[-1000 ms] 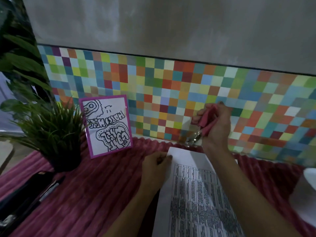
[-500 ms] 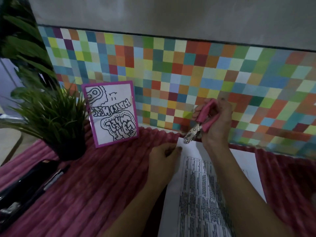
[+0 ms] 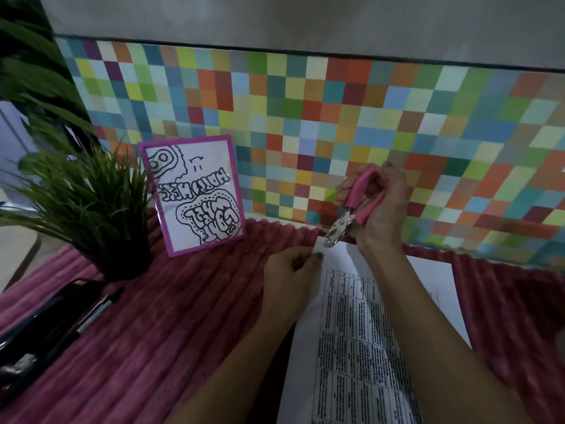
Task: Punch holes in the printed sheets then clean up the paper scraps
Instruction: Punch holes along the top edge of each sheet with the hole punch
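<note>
Right hand (image 3: 382, 215) grip clamped on pink hole punch (image 3: 351, 209), nose at printed sheet (image 3: 351, 332) corner; left hand (image 3: 290, 270) pinches sheet edge.

A grey wall (image 3: 305, 19) is rising above a panel (image 3: 305, 117) of coloured squares, both sitting in dim light. A ribbed pink cloth (image 3: 183, 316) is spreading out below. At the left a potted plant (image 3: 76, 194) is standing on it, and a framed drawing (image 3: 195, 194) is leaning against the panel.
</note>
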